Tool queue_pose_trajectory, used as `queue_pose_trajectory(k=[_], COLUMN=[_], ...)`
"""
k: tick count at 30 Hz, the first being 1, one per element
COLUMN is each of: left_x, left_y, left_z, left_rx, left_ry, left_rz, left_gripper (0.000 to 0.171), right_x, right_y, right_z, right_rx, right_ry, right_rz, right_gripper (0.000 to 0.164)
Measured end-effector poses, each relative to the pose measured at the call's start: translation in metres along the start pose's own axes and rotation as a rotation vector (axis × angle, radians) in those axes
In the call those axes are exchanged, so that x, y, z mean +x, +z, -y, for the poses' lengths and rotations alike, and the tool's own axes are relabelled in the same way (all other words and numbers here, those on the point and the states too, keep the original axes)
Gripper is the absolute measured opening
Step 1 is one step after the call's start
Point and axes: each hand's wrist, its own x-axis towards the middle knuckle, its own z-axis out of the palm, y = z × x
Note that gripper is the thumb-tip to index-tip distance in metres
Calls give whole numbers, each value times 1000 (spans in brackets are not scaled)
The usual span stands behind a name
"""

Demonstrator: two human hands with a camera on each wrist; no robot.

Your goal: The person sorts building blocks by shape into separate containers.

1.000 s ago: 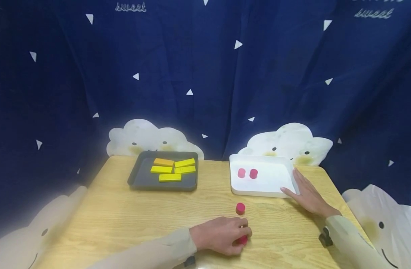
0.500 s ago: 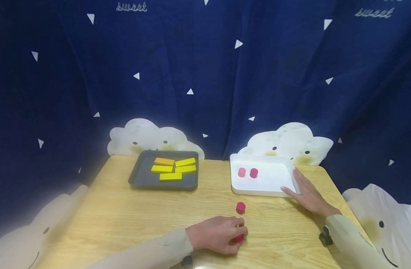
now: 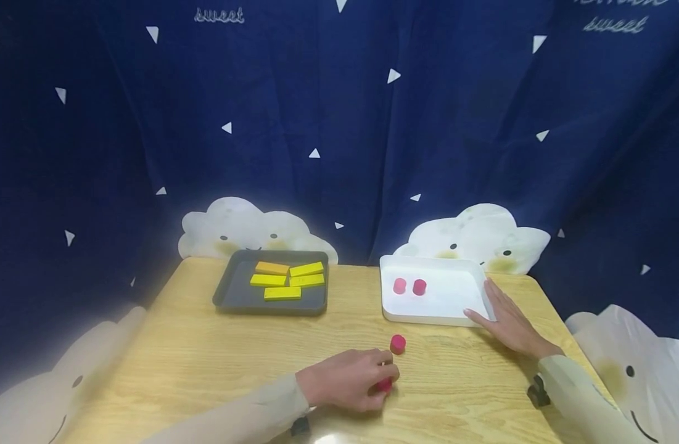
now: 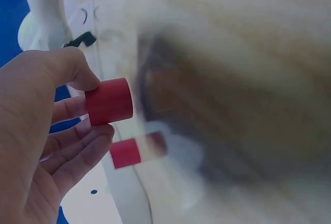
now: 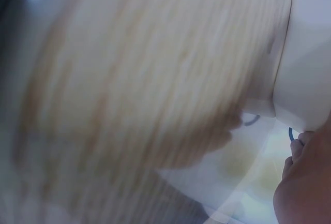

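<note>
My left hand (image 3: 347, 379) is low over the front of the table, pinching a red cylindrical block (image 4: 109, 101) between thumb and fingers. In the head view, the fingers partly cover that block. Just beyond the hand, a second red cylinder (image 3: 397, 344) stands on the wood. At the right, my right hand (image 3: 511, 324) rests along the corner of a white tray (image 3: 444, 302), fingers straight and thumb at the near rim. Inside this tray sit a light pink cylinder (image 3: 399, 285) and a darker red cylinder (image 3: 419, 287), side by side.
A dark grey tray (image 3: 236, 302) at the back left bears several yellow blocks (image 3: 282, 294) and an orange block (image 3: 272, 268). Behind the wooden table (image 3: 206, 364) hangs a navy curtain (image 3: 339, 111) with triangles and clouds.
My left hand has shifted left and slightly away from the table's front, carrying the red cylinder along. My right hand has stayed at the white tray.
</note>
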Motion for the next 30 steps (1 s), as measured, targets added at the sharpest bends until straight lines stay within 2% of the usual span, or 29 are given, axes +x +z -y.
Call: queue_pose_trajectory(k=[4, 10, 14, 21, 30], left_x=[-1, 0, 5, 21, 48], left_y=[-5, -9, -19, -43, -63], left_z=[5, 12, 20, 33, 50], left_rx=[-5, 37, 63, 103, 51], left_ry=[-14, 20, 17, -14, -69], left_rz=[-24, -75, -116, -156, -156], left_gripper=[13, 15, 21, 17, 18], right_x=[-2, -4, -3, -2, -3], right_y=[5, 8, 5, 1, -2], right_z=[-2, -3, -2, 0, 4], right_rx=[22, 17, 16, 7, 14], right_ry=[1, 23, 14, 5, 2], right_rz=[5, 8, 3, -1, 3], right_gripper=[113, 115, 114, 113, 112])
